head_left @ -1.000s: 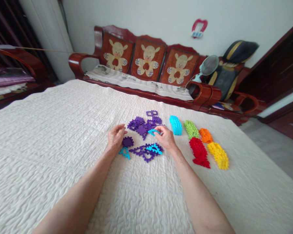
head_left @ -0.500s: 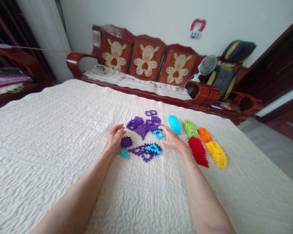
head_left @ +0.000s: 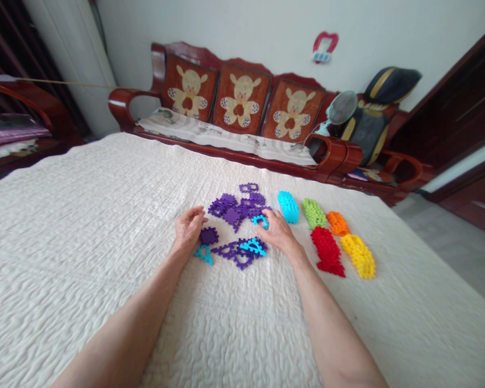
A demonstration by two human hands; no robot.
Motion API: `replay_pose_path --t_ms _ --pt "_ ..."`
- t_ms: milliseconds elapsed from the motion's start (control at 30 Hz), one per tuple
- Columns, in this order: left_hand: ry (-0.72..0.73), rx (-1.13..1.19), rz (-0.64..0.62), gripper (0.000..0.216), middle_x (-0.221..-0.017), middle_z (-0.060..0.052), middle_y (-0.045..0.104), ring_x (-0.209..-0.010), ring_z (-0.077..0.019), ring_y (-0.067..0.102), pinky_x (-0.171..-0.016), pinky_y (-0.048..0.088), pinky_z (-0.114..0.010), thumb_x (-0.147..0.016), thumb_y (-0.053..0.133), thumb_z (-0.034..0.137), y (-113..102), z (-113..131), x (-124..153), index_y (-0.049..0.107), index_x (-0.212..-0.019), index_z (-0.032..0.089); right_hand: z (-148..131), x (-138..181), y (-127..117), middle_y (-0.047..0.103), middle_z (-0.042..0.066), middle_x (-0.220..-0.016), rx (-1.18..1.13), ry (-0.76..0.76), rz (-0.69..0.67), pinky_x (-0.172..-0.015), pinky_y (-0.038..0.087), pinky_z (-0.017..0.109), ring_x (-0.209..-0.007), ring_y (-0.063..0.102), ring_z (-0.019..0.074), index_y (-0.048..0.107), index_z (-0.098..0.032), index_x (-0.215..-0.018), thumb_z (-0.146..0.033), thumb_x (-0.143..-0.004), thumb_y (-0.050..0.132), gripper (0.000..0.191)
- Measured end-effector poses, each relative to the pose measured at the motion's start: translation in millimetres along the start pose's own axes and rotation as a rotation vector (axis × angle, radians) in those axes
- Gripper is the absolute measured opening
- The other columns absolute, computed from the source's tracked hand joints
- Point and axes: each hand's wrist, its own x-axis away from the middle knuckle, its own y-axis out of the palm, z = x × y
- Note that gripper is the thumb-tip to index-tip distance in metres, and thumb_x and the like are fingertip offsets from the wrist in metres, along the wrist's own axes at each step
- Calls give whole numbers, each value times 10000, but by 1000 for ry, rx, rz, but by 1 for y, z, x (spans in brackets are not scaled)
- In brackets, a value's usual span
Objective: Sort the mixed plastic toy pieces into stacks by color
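Note:
My right hand (head_left: 277,231) has its thumb and fingers around the near edges of a light-blue square frame piece (head_left: 260,220), partly covering it. This piece lies at the edge of a heap of purple interlocking plastic pieces (head_left: 232,216). To the left, my left hand (head_left: 189,226) rests on the quilt with loosely bent fingers, holding nothing that I can see. Beside it are a dark purple square piece (head_left: 209,235) and a light-blue triangular piece (head_left: 204,254). Between my forearms lie purple triangular pieces (head_left: 243,261) with another light-blue triangle (head_left: 253,247) on top.
Right of my right hand stand rows of joined pieces: light-blue (head_left: 288,207), green (head_left: 314,213), orange (head_left: 338,223), red (head_left: 327,251) and yellow (head_left: 358,255). All lie on a white quilted cover (head_left: 117,215). A wooden sofa (head_left: 226,146) and a small fan (head_left: 343,108) are beyond.
My right hand has moved slightly left, and its thumb and fingers now reach over the light-blue square frame piece. The left hand has stayed in place.

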Motion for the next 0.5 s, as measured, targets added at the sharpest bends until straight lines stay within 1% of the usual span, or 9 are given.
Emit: replay_pose_path --t_ms 67,100,233,300,400,500 --pt "0 -6 -1 352 -748 -26 669 -635 -157 652 -557 453 -244 -616 662 370 0 0 0 688 -903 168 -4 1 7 613 162 -1077 31 121 63 -944 470 459 -1063 591 311 573 -138 -1189 -389 -780 654 487" --pt "-1 -10 -3 354 -749 -27 669 -638 -159 653 -557 453 -245 -617 662 372 0 0 0 689 -906 168 -5 1 11 617 152 -1045 37 149 78 -930 473 450 -1038 599 305 583 -149 -1164 -408 -778 658 471" --pt "8 -24 0 368 -759 -31 669 -646 -162 653 -560 455 -249 -630 662 394 -1 -3 -1 690 -918 167 0 0 20 630 99 -980 8 157 111 -897 486 406 -968 612 263 602 -188 -1105 -367 -743 673 410" --pt "18 -30 -3 372 -762 -32 670 -649 -163 653 -573 463 -254 -632 672 407 -1 -4 -2 691 -918 169 4 -1 18 637 79 -983 -54 140 167 -892 493 400 -952 611 246 597 -206 -1118 -360 -737 666 417" --pt "24 -33 -10 375 -766 -33 672 -650 -165 658 -594 474 -263 -627 684 412 -2 -6 -4 690 -915 171 14 -1 11 632 106 -1070 -143 115 342 -921 486 419 -999 595 252 558 -192 -1192 -361 -755 637 475" --pt "27 -31 -14 381 -761 -34 673 -650 -170 663 -596 473 -265 -625 678 414 -3 -7 -6 688 -919 172 32 3 3 594 162 -1145 -132 210 564 -954 460 468 -1070 560 287 494 -143 -1261 -358 -762 604 554"
